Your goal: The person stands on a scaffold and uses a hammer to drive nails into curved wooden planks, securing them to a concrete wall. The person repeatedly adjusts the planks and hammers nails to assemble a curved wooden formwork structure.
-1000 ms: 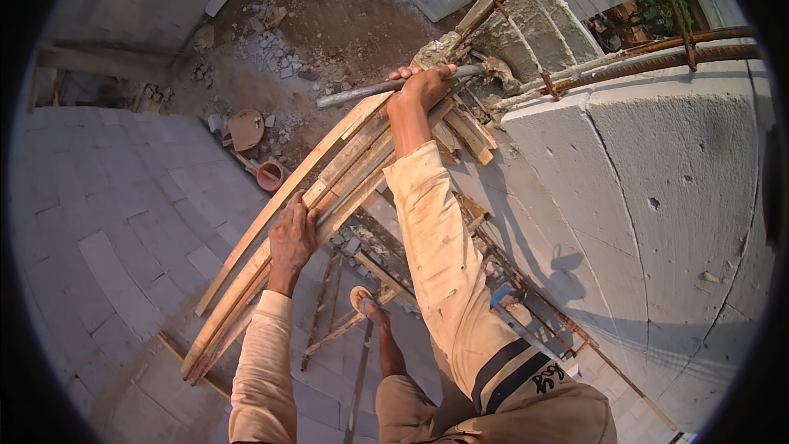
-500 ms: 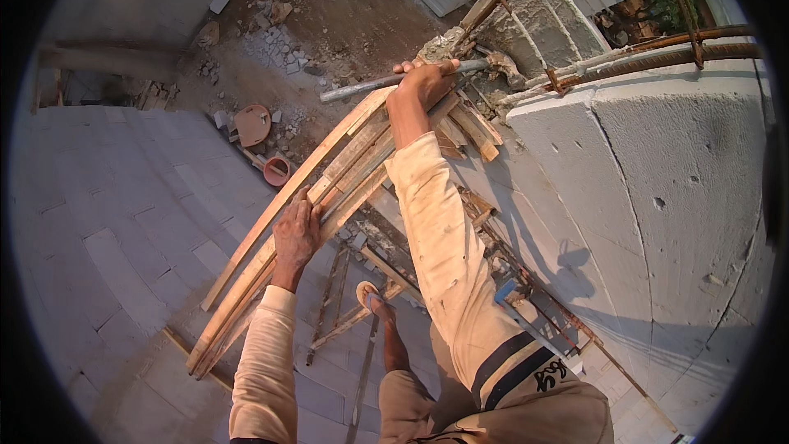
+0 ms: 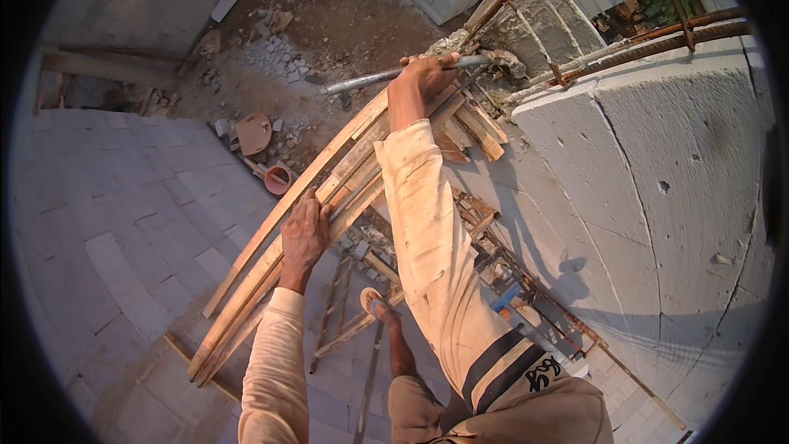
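My right hand is closed round the grey metal handle of a hammer. The handle's free end points left, and its head lies to the right, against the rough concrete at the wall corner. My left hand rests on a long wooden plank, with its fingers curled over the top edge. This plank is one of several upright boards set side by side, running from the lower left up to below my right hand. Short wood offcuts stick out beside the concrete corner.
A pale block wall rises on the right, with rusty rebar along its top. Another block wall stands left. Below lie rubble, a reddish bucket and wooden scaffold poles. My sandalled foot is on a support.
My right hand and the hammer have shifted slightly, and the handle's angle has changed a little. My left hand stays on the plank. The whole view has moved slightly.
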Available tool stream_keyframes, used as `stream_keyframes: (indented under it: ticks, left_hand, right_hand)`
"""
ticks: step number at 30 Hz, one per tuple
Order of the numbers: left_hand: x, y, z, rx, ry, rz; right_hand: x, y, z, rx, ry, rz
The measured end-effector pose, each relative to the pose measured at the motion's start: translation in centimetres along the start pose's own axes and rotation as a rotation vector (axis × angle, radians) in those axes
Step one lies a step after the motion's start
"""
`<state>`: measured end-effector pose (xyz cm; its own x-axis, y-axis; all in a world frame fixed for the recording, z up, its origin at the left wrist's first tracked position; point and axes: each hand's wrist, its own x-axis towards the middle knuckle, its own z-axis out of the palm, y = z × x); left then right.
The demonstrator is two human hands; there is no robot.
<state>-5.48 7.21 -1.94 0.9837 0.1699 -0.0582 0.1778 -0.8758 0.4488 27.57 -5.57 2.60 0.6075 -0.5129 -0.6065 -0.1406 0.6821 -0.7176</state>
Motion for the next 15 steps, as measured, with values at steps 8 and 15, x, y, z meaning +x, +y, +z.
stream_keyframes:
  ticks: [8,15]
  left_hand:
    - [-0.3,-0.3,0.7,-0.002,0.074,0.02]
    - [-0.2,-0.1,0.5,0.0,0.075,0.019]
  right_hand:
    - [0.7,0.3,-2.2,0.07,-0.133,0.102]
    - [0.3,1.0,-3.9,0.194,-0.241,0.275]
